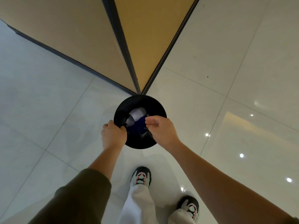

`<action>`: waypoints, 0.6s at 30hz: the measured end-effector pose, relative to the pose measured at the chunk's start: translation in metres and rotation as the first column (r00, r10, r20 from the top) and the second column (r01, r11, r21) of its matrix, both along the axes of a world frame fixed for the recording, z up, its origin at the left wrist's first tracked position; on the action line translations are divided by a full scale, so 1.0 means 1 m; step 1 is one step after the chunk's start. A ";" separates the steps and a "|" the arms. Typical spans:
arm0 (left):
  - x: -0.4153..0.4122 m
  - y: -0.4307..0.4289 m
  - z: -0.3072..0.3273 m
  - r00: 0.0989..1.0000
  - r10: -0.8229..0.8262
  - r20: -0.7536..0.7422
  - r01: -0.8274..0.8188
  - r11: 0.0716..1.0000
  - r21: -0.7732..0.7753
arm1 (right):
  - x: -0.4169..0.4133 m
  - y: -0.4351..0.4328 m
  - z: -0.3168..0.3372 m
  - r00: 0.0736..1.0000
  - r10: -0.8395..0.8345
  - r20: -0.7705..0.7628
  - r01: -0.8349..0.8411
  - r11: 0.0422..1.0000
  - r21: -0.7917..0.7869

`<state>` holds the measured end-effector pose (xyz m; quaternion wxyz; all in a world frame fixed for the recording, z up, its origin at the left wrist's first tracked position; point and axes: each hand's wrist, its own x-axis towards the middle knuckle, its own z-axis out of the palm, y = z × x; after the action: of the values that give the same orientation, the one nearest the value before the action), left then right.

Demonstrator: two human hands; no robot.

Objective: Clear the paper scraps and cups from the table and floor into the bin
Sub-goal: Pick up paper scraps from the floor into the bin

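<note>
A round black bin [137, 102] stands on the pale tiled floor against a wall corner. Inside it lie white paper scraps [136, 113] and something dark blue [139, 126]. My left hand [113, 135] grips the bin's left rim with curled fingers. My right hand [160, 130] hovers over the bin's right side, fingers loosely curled with thumb and fingertips close together; nothing shows between them. No cups or scraps lie on the visible floor.
Tan wall panels [72, 29] with a dark baseboard meet at a corner just behind the bin. Glossy white floor tiles [226, 78] spread left and right. My two sneakers [140, 177] stand just below the bin.
</note>
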<state>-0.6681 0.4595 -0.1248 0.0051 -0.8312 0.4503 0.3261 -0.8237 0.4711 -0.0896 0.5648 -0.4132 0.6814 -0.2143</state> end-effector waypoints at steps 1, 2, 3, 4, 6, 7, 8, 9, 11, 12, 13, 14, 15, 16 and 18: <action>0.003 -0.001 -0.006 0.998 0.061 0.016 -0.062 0.997 0.054 | 0.002 0.000 -0.004 1.000 0.003 -0.001 -0.003 1.000 0.006; 0.007 -0.001 -0.014 0.993 0.121 0.012 -0.122 0.985 0.120 | 0.003 0.001 -0.008 1.000 0.006 0.001 -0.006 1.000 0.014; 0.010 -0.001 -0.022 0.982 0.188 -0.022 -0.181 0.967 0.178 | 0.005 0.001 -0.012 1.000 0.009 0.005 -0.009 1.000 0.022; 0.012 0.000 -0.029 0.962 0.255 -0.095 -0.229 0.948 0.222 | 0.005 0.002 -0.015 1.000 0.013 0.010 -0.013 1.000 0.027; 0.017 0.006 -0.043 0.899 0.354 -0.256 -0.283 0.919 0.276 | 0.006 0.003 -0.020 1.000 0.019 0.016 -0.020 0.999 0.032; 0.020 0.008 -0.048 0.876 0.376 -0.302 -0.293 0.912 0.287 | 0.005 0.003 -0.021 1.000 0.018 0.019 -0.019 0.999 0.034; 0.023 0.009 -0.052 0.864 0.383 -0.326 -0.293 0.910 0.294 | 0.004 0.003 -0.022 1.000 0.011 0.026 -0.012 0.999 0.035; 0.026 0.009 -0.053 0.860 0.381 -0.339 -0.285 0.911 0.299 | 0.002 0.003 -0.022 1.000 0.005 0.029 -0.006 0.999 0.036; 0.024 0.007 -0.049 0.869 0.359 -0.339 -0.268 0.920 0.287 | -0.002 0.004 -0.018 1.000 -0.014 0.026 0.013 0.999 0.042; 0.019 0.006 -0.043 0.879 0.340 -0.335 -0.257 0.928 0.269 | -0.007 0.004 -0.014 0.999 -0.031 0.022 0.030 0.999 0.044; 0.012 0.002 -0.035 0.890 0.312 -0.332 -0.239 0.940 0.243 | -0.011 0.004 -0.010 0.999 -0.052 0.016 0.051 0.998 0.046; 0.003 -0.001 -0.026 0.900 0.284 -0.332 -0.220 0.951 0.218 | -0.017 0.004 -0.003 0.997 -0.077 0.009 0.076 0.996 0.051; -0.006 -0.004 -0.017 0.905 0.262 -0.335 -0.205 0.959 0.196 | -0.023 0.004 0.006 0.995 -0.101 0.002 0.101 0.993 0.058; -0.014 -0.008 -0.008 0.908 0.242 -0.341 -0.189 0.965 0.182 | -0.030 0.003 0.016 0.993 -0.122 -0.002 0.122 0.991 0.062; -0.029 -0.015 0.013 0.916 0.205 -0.345 -0.148 0.972 0.183 | -0.044 0.001 0.037 0.986 -0.166 -0.007 0.166 0.984 0.060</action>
<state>-0.6975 0.4444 -0.1123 -0.0434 -0.7914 0.3402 0.5059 -0.8682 0.4723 -0.0529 0.5565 -0.3378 0.7202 -0.2396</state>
